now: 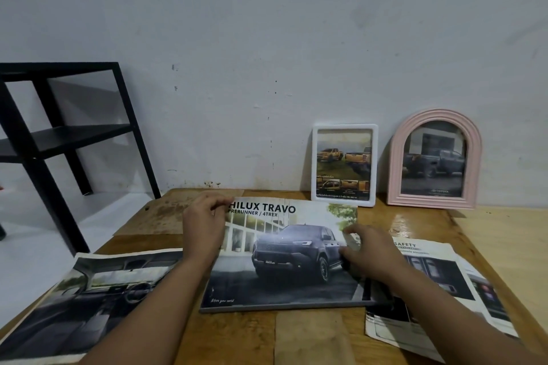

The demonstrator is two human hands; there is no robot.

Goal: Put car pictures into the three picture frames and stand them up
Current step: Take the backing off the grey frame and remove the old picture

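A car brochure (284, 258) with a dark pickup on its cover lies flat in the middle of the wooden table (311, 338). My left hand (204, 222) pinches its top left corner. My right hand (370, 255) rests on its right side, its fingers curled around a small pale object I cannot identify. A white rectangular frame (344, 164) with orange pickup pictures stands upright against the wall. To its right stands a pink arched frame (434, 160) holding a dark pickup picture. No third frame is visible.
A loose car-interior page (89, 299) lies at the table's left front. Printed safety pages (444, 284) lie at the right, partly under the brochure. A black shelf unit (59, 139) stands on the floor at the left, beside the wall.
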